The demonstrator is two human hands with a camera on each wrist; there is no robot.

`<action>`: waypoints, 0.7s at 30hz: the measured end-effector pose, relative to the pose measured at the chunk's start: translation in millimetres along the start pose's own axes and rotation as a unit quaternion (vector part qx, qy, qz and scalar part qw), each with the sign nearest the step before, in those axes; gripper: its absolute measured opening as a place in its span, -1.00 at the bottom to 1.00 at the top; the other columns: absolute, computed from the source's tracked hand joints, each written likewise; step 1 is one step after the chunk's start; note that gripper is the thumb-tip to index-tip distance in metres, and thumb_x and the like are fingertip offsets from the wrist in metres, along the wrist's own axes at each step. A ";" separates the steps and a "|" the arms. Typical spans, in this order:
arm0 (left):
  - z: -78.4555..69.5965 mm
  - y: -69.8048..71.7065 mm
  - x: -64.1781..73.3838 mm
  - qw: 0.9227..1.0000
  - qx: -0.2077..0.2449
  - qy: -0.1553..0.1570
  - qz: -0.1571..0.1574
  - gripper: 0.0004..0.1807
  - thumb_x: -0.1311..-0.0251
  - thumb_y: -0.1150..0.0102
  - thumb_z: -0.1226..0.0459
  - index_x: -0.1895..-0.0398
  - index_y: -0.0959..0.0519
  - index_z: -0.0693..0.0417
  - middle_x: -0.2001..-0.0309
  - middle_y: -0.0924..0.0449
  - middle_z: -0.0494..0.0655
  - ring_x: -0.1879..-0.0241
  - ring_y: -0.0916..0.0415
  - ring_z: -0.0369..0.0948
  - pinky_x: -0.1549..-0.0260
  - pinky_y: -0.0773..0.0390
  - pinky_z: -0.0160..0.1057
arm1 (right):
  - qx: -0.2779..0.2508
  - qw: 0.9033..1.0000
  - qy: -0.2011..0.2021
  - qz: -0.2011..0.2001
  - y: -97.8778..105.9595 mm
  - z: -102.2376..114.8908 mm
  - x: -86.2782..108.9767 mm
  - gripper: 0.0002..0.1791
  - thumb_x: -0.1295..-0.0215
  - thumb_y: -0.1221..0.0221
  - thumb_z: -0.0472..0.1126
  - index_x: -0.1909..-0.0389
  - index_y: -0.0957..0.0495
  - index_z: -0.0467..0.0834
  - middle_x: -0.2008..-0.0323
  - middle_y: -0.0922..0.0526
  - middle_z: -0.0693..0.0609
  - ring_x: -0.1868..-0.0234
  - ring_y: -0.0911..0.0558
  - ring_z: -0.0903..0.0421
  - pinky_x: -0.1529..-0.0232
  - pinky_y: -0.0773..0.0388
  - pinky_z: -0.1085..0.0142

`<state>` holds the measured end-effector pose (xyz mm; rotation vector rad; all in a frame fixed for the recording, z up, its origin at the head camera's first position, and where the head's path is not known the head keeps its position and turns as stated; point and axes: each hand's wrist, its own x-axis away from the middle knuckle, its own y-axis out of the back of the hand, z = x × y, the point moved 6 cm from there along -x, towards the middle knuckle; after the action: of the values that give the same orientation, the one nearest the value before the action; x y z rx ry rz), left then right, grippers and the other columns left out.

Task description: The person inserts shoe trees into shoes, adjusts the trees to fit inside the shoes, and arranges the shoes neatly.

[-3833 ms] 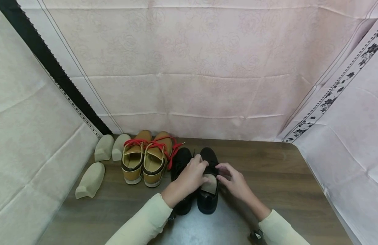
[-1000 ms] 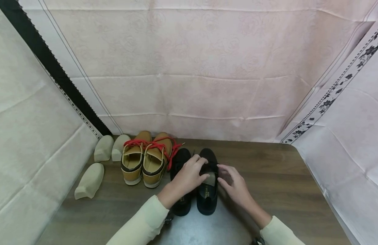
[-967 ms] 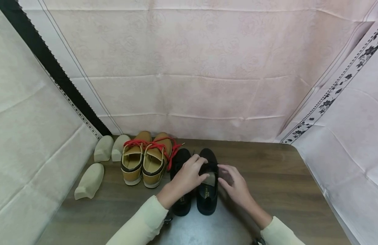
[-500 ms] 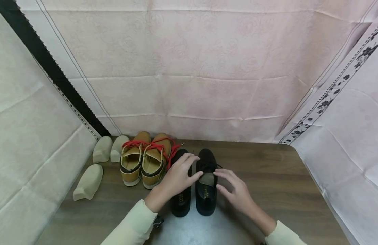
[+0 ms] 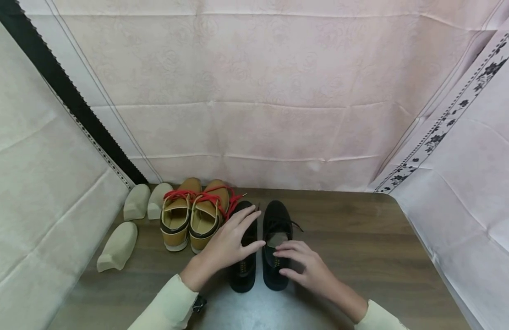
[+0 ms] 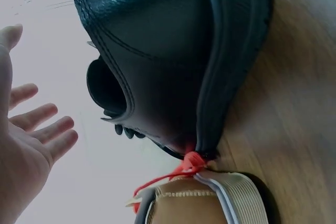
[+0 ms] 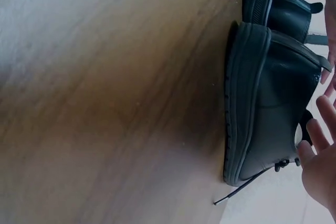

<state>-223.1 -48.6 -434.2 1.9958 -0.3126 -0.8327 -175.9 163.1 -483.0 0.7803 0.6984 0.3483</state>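
A pair of black lace-up shoes stands on the wooden surface, toes pointing away. My left hand (image 5: 227,240) hovers over the left black shoe (image 5: 243,275), fingers spread and holding nothing. In the left wrist view this palm and its loose fingers are apart from the dark leather. Above the opening of the right black shoe (image 5: 276,213) is my right hand (image 5: 305,263), its relaxed fingers empty, fingertips overlapping the opening's right edge. A thin black lace (image 5: 297,225) sticks out from that shoe's right side. The right wrist view shows the lace's tip (image 7: 223,200) hanging beside the toe.
Left of the black pair stand two tan shoes (image 5: 175,236) with red laces (image 5: 213,198). Several cream, toe-shaped shoe inserts (image 5: 118,245) lie by the left wall. Pale patterned sheets (image 5: 254,128) enclose the wooden surface (image 5: 353,229) at the back and sides.
Both hands have come away from the right black shoe's laces. The left hand has shifted left, the right hand nearer to me. The shoe's opening and its side lace now show more.
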 end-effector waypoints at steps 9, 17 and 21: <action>2.4 -0.9 1.9 1.000 -0.006 -0.012 0.004 -0.21 -0.29 -0.33 -0.14 -0.49 -0.39 -0.01 -0.54 -0.29 0.00 -0.47 -0.35 -0.02 -0.29 -0.53 0.05 | -0.005 0.999 0.041 0.020 -13.7 5.6 2.3 -0.74 -0.21 -0.46 -0.25 0.11 -0.70 0.04 0.06 -0.72 0.23 -0.12 -0.68 0.12 -0.26 -0.55 -0.08; 7.7 3.1 7.4 0.999 -0.045 -0.025 -0.010 -0.21 -0.28 -0.35 -0.13 -0.48 -0.41 0.00 -0.53 -0.30 0.03 -0.48 -0.33 0.02 -0.32 -0.50 0.06 | 0.014 0.995 0.100 0.003 -13.1 14.8 2.8 -0.78 -0.21 -0.44 -0.32 0.14 -0.71 -0.04 0.14 -0.72 0.21 0.09 -0.71 0.26 0.00 -0.65 0.42; 11.6 1.9 9.5 0.997 -0.075 -0.034 0.007 -0.18 -0.29 -0.31 -0.18 -0.50 -0.39 0.02 -0.54 -0.27 0.09 -0.50 -0.30 0.08 -0.36 -0.44 0.10 | 0.019 0.992 0.125 -0.009 -11.3 15.8 2.9 -0.79 -0.20 -0.43 -0.34 0.18 -0.72 -0.04 0.18 -0.70 0.22 0.14 -0.68 0.30 0.04 -0.58 0.54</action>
<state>-223.6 -62.2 -440.7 1.8273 -0.2936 -0.8909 -162.5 148.9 -484.7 0.7728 0.9482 0.4215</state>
